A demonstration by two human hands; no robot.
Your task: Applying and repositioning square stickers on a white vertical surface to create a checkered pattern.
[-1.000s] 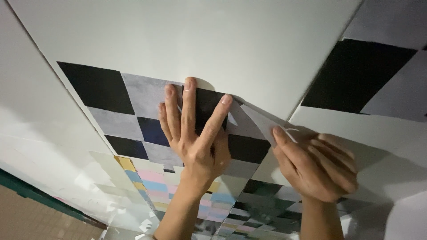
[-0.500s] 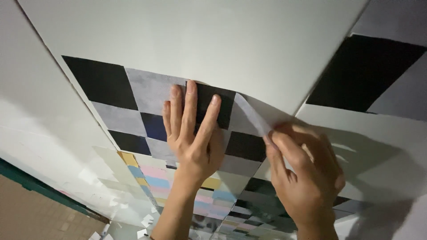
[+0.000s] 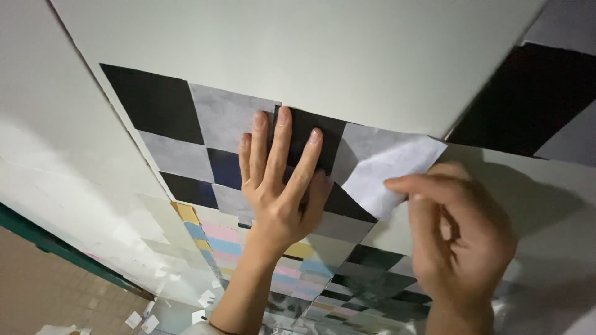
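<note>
A sheet of paper printed with black, grey and dark blue diamonds (image 3: 186, 124) lies flat against a white wall (image 3: 298, 49). My left hand (image 3: 279, 186) presses flat on it, fingers spread and pointing up. My right hand (image 3: 459, 242) pinches a loose corner of the sheet (image 3: 391, 170) between thumb and fingers and has it peeled back, so its white underside shows. Below my left wrist the pattern turns to small pastel squares (image 3: 292, 260) in pink, blue and yellow.
A second black and grey patterned panel (image 3: 534, 99) sits at the upper right behind a white edge. A dark green strip (image 3: 37, 239) runs along the lower left above a brown surface. Small white paper scraps (image 3: 143, 319) lie near the bottom left.
My right hand has gone from lying flat on the sheet to pinching its corner, and has pulled it further back, baring more white underside. My left hand has stayed pressed in place.
</note>
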